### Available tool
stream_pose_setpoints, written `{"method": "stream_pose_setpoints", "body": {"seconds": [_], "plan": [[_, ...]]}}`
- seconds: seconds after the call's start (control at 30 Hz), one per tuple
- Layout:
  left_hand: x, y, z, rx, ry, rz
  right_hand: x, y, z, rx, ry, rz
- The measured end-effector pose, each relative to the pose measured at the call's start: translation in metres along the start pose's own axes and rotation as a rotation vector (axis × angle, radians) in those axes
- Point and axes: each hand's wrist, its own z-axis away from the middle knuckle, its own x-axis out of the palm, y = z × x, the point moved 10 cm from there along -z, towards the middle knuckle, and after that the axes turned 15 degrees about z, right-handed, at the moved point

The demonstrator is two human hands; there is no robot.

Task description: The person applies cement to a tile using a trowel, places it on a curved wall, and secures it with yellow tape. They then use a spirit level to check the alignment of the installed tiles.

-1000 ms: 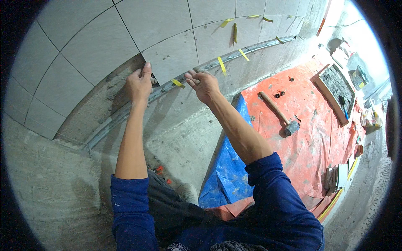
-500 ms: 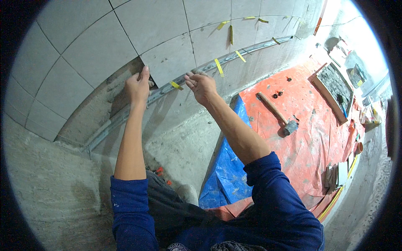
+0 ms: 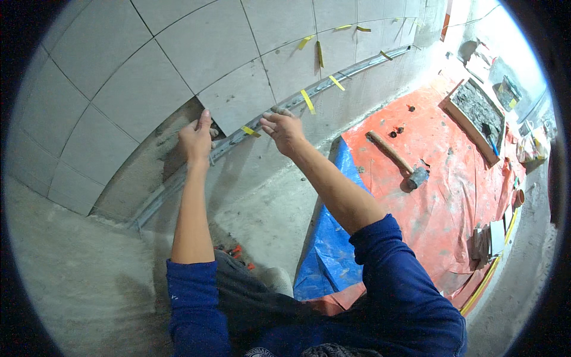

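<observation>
Left hand (image 3: pixel 195 141): half-curled at left edge of tile (image 3: pixel 239 95); grip unclear. Tile sits on wall (image 3: pixel 355 95), above metal rail (image 3: pixel 321 87). Right hand (image 3: pixel 282 132): half-spread, seemingly empty, by rail. Risk: uneven pressure could skew tile.

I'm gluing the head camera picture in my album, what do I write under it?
Left hand and right hand near a wall tile, with a mallet lying on the red tarp.

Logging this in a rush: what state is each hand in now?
Left hand: curled at the left edge of a tile; grip cannot be told.
Right hand: half open near that tile's lower edge, nothing visibly gripped.
</observation>
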Motion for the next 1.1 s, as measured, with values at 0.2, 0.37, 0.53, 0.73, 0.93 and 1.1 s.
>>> {"method": "stream_pose_setpoints", "body": {"seconds": [0.2,0.37,0.53,0.73,0.93,1.1], "plan": [[-0.004,0.001,-0.002,0.026,0.015,-0.044,0.001,0.001,-0.001,0.025,-0.012,-0.062],[-0.016,0.037,-0.005,0.296,0.143,-0.245,0.0,0.002,-0.003,0.04,-0.015,-0.074],[-0.015,0.046,-0.008,0.225,0.159,0.112,-0.001,0.001,-0.001,0.043,0.006,-0.135],[-0.001,0.039,-0.004,0.025,0.178,0.466,0.001,0.004,0.0,0.071,0.017,-0.205],[0.0,0.037,-0.005,-0.005,0.207,0.5,-0.001,0.006,0.0,0.121,0.108,-0.273],[0.002,0.035,-0.009,0.006,0.204,0.496,-0.001,0.004,0.0,0.103,0.1,-0.244]]}}
